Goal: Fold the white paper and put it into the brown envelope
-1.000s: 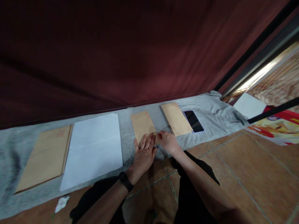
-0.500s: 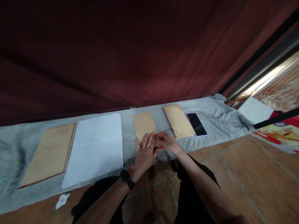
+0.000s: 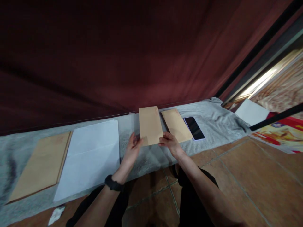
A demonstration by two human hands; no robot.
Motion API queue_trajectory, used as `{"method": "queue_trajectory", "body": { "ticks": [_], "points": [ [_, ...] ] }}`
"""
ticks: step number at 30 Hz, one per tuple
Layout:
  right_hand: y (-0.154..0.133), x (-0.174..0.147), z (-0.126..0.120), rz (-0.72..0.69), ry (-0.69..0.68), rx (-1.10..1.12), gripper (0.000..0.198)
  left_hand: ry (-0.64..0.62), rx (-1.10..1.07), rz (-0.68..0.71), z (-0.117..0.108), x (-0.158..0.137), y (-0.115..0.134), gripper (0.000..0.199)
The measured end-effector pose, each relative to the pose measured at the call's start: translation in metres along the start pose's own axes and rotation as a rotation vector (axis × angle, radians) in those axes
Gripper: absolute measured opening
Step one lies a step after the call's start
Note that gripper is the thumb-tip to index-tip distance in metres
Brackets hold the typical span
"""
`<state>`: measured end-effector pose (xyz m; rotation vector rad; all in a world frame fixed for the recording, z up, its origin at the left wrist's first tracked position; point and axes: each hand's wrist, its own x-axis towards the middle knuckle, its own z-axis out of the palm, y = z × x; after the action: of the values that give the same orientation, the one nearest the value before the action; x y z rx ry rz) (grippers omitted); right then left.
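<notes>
A brown paper envelope (image 3: 151, 126) is tilted up above the grey cloth (image 3: 146, 159), with faint red print at its top right corner. My right hand (image 3: 172, 144) pinches its lower right corner between thumb and fingers. At the lower left corner is my left hand (image 3: 131, 151), wearing a black wristband; its thumb is at the envelope's edge and its fingers are apart from it, to the left. Just right of the held envelope lies a stack of similar brown envelopes (image 3: 178, 126), partly behind my right hand.
A phone (image 3: 194, 128) lies right of the stack. To the left are white paper sheets (image 3: 91, 160) and larger brown envelopes (image 3: 40, 165). A dark red curtain (image 3: 142, 63) rises behind the cloth. A crumpled white scrap (image 3: 56, 215) lies on the tiled floor (image 3: 236, 167).
My hands were together, pressing on the envelope's lower end. They have moved apart to its two lower corners, and the envelope has come up off the cloth.
</notes>
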<state>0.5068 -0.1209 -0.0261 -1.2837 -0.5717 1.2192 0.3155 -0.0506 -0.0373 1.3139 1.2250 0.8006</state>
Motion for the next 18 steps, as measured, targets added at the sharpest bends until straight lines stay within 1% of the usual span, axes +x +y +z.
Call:
{"method": "queue_trajectory", "body": {
  "ticks": [3,5,9,13,15,18],
  "points": [
    [0.0,0.001,0.003,0.019,-0.008,-0.002,0.033,-0.135,-0.284,-0.225,0.004,0.003,0.001,0.05],
    [0.003,0.003,0.004,0.025,-0.015,-0.019,0.032,-0.189,-0.369,-0.296,0.005,0.003,0.001,0.044],
    [0.009,0.006,0.003,0.098,0.004,-0.058,0.032,-0.218,-0.427,-0.29,0.009,0.0,0.005,0.039],
    [0.012,0.011,0.001,0.145,-0.021,-0.15,0.031,-0.282,-0.48,-0.275,0.011,-0.002,0.006,0.048],
    [0.012,0.014,0.001,0.159,-0.025,-0.209,0.027,-0.285,-0.456,-0.272,0.011,-0.001,0.003,0.049],
    [0.009,0.017,0.0,0.212,-0.02,-0.256,0.02,-0.26,-0.36,-0.277,0.009,0.002,-0.001,0.043]
  ]
}}
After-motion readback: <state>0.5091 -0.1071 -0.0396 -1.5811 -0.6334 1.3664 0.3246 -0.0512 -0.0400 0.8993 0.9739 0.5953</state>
